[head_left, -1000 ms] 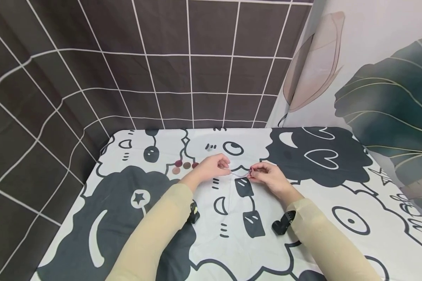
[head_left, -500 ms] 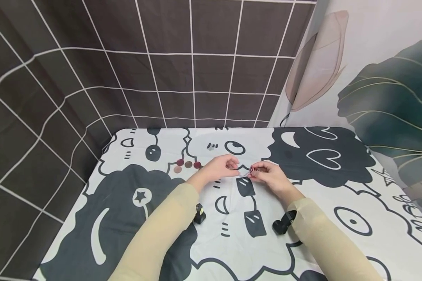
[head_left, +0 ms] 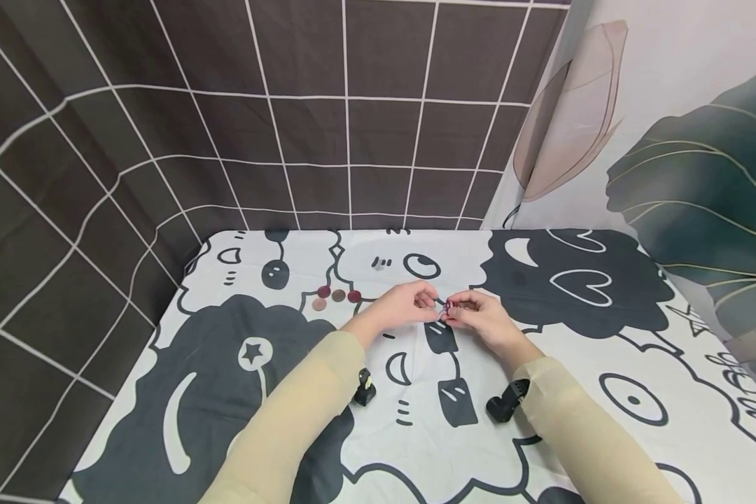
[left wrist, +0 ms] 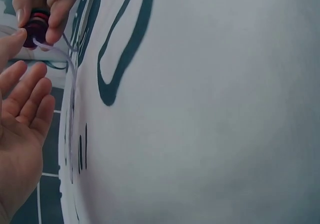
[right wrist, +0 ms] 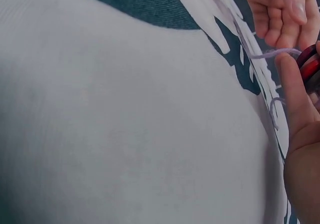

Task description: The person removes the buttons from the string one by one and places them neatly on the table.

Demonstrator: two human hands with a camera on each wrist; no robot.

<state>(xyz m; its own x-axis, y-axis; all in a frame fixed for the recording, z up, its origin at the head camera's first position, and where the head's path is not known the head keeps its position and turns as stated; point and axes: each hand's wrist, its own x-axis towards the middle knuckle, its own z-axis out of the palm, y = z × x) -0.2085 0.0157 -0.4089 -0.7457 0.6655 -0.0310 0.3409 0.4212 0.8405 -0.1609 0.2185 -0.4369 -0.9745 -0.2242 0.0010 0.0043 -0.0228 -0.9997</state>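
My right hand [head_left: 480,318] pinches a small stack of round discs [right wrist: 311,66], dark purple-red with a bright red one among them. A lilac cord [left wrist: 72,66] comes out of the stack's face and trails down over the cloth. My left hand [head_left: 404,306] is right beside the right one. In the left wrist view one fingertip [left wrist: 19,35] of it meets the edge of the stack, while its other fingers lie loosely bent below. The far side of the stack is hidden by the right fingers.
Several loose flat discs, among them a dark red one [head_left: 354,297], a brown one [head_left: 338,295] and a pink one [head_left: 318,304], lie left of the hands. A cartoon-patterned cloth [head_left: 510,448] covers the table. A dark checked curtain [head_left: 302,133] hangs behind.
My left hand has moved right until it is at the stack in the right hand. The span of cord showing between the hands has shortened. The right hand stays almost still.
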